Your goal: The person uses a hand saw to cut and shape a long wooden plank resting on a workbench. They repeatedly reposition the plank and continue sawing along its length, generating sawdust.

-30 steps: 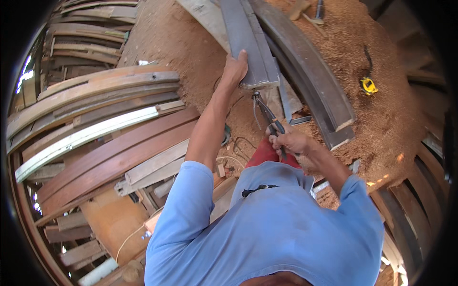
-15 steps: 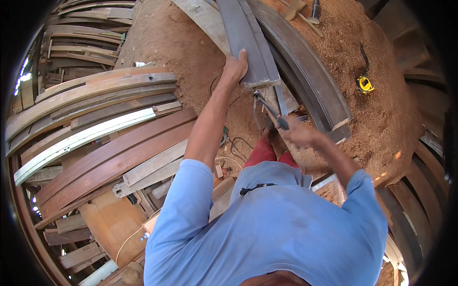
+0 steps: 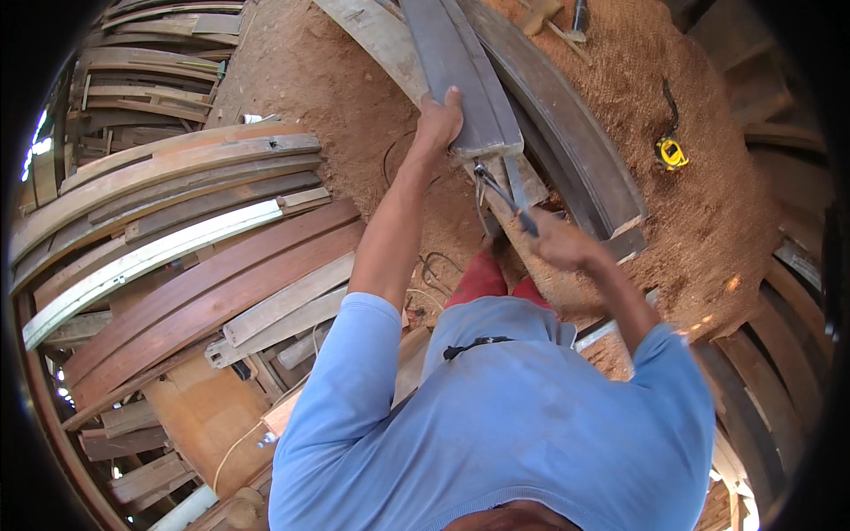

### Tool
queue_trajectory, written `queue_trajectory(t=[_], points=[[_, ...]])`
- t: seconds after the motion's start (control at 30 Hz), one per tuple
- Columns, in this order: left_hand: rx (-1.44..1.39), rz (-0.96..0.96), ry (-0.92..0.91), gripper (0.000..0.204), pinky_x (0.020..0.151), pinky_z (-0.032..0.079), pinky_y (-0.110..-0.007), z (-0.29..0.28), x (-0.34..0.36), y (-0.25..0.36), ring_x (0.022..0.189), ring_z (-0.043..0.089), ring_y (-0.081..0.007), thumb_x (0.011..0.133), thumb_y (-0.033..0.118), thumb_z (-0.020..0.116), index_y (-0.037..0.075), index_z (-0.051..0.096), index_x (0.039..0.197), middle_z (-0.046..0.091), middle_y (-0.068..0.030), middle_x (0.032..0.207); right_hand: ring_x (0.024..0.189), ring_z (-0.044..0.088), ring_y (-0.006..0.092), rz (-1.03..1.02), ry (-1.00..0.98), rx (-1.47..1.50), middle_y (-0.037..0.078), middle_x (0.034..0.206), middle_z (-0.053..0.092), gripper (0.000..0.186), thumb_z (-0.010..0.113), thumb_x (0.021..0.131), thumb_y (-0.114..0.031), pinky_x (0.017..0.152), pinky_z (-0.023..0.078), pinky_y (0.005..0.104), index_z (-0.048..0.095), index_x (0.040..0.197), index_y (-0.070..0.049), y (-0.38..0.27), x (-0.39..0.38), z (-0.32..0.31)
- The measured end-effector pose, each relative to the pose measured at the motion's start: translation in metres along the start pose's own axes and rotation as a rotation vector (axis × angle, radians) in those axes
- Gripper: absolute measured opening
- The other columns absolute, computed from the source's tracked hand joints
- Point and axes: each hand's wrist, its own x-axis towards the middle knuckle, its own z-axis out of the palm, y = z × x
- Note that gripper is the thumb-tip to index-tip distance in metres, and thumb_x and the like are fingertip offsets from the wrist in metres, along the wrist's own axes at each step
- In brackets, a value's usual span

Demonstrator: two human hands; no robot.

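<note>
Yellow tape measure [image 3: 672, 154] lies on sawdust [image 3: 624, 84], right grip [image 3: 560, 242] clasping what seem pincers [image 3: 503, 193], left grip [image 3: 439, 122] holding grey board [image 3: 453, 57].

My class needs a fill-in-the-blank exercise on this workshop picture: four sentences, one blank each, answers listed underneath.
1. The left hand holds the dark board, while the tape measure lies toward the picture's ____ side.
2. The right hand grips the tool by its dark ____.
3. The tape measure's case is mainly ____ in colour.
4. The person's shirt is ____.

Missing words: right; handle; yellow; blue.
</note>
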Motion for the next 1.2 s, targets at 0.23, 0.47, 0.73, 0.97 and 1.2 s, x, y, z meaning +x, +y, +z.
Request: queue_trajectory(t=[0.23, 0.47, 0.73, 0.97, 1.2], points=[[0.017, -0.023, -0.046, 0.078, 0.110, 0.044, -0.046, -0.009, -0.007, 0.019, 0.129, 0.056, -0.0493, 0.099, 0.048, 0.056, -0.012, 0.039, 0.146, 0.058, -0.0380, 0.134, 0.070, 0.058, 0.0219, -0.030, 0.036, -0.130, 0.006, 0.081, 0.057, 0.031, 0.057, 0.089, -0.009, 0.063, 0.049, 0.0339, 0.051, 0.116, 0.004, 0.017, 0.010, -0.001], [0.048, -0.002, 0.033, 0.075, 0.107, 0.045, -0.044, 0.006, 0.003, 0.002, 0.125, 0.060, -0.0439, 0.101, 0.047, 0.055, -0.015, 0.044, 0.141, 0.061, -0.0357, 0.130, 0.073, 0.060, 0.0280, -0.073, -0.006, 0.558, 0.013, 0.086, 0.060, 0.031, 0.051, 0.087, -0.005, 0.069, 0.052, 0.0390, 0.049, 0.115, 0.008, 0.051, 0.011, 0.042], [0.060, -0.074, 0.023, 0.077, 0.110, 0.043, -0.046, 0.007, -0.009, 0.026, 0.129, 0.056, -0.0486, 0.099, 0.049, 0.055, -0.011, 0.039, 0.145, 0.058, -0.0372, 0.134, 0.084, 0.062, 0.0291, -0.075, 0.182, -0.285, 0.014, 0.088, 0.060, 0.031, 0.053, 0.089, -0.012, 0.076, 0.051, 0.0418, 0.050, 0.115, 0.004, 0.024, -0.003, 0.001], [-0.035, -0.024, -0.059, 0.080, 0.112, 0.042, -0.046, 0.005, 0.009, 0.011, 0.131, 0.054, -0.0495, 0.099, 0.049, 0.055, -0.013, 0.036, 0.147, 0.056, -0.0379, 0.136, 0.072, 0.057, 0.0216, -0.169, 0.243, -0.399, 0.003, 0.086, 0.057, 0.032, 0.058, 0.086, -0.010, 0.066, 0.049, 0.0315, 0.051, 0.117, -0.002, 0.062, 0.022, 0.003], [0.030, -0.060, 0.006, 0.079, 0.112, 0.042, -0.046, 0.010, -0.001, 0.019, 0.131, 0.054, -0.0497, 0.099, 0.049, 0.055, -0.013, 0.038, 0.145, 0.056, -0.0381, 0.136, 0.081, 0.061, 0.0249, -0.080, 0.058, 0.033, 0.012, 0.094, 0.061, 0.033, 0.052, 0.087, -0.008, 0.074, 0.053, 0.0377, 0.050, 0.118, 0.004, 0.039, 0.001, 0.019]])
